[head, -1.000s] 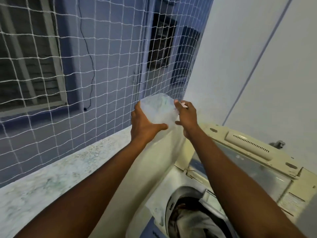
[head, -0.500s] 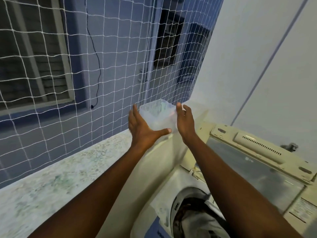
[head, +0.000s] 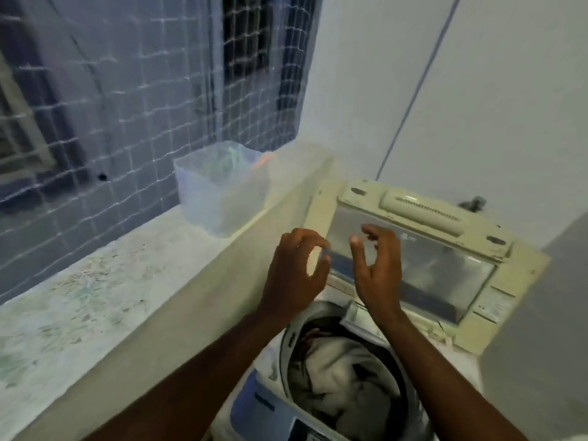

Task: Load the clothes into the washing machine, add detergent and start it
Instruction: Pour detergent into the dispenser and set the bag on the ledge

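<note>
Tub (head: 219,189) parked on the far ledge (head: 95,281), out of the way; left hand (head: 296,268) and right hand (head: 375,268) hover over the washing machine (head: 254,405), each grip loose, empty

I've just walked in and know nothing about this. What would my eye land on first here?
Two bare hands, the left hand and the right hand, hover empty in the middle, above an open top-loading washing machine whose drum holds pale clothes. Behind them to the left, a clear plastic tub stands on the speckled ledge, in front of a white net.
</note>
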